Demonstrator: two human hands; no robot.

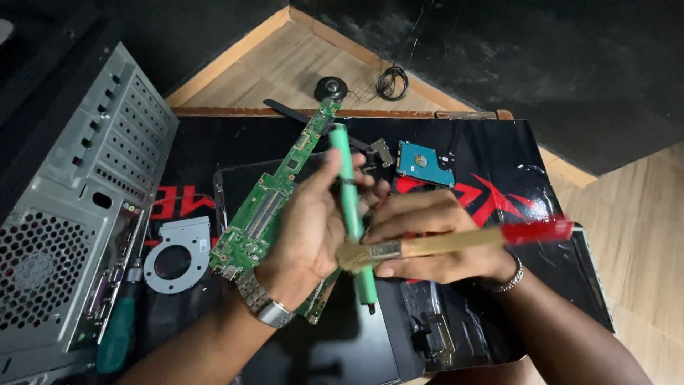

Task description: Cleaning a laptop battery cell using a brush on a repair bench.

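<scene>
Circuit board, long, narrow and green, is gripped in the left hand, which holds it tilted with its far end pointing away from the body. Along that hand's fingertips a slim green stick runs lengthwise, pinned under the thumb. The right hand is clenched around a paintbrush with a wooden handle and red end; its bristles touch the green stick just beside the left palm. Left of the left wrist lie a grey metal fan bracket and an open computer case. Beyond the right hand's fingers sits a blue hard drive.
</scene>
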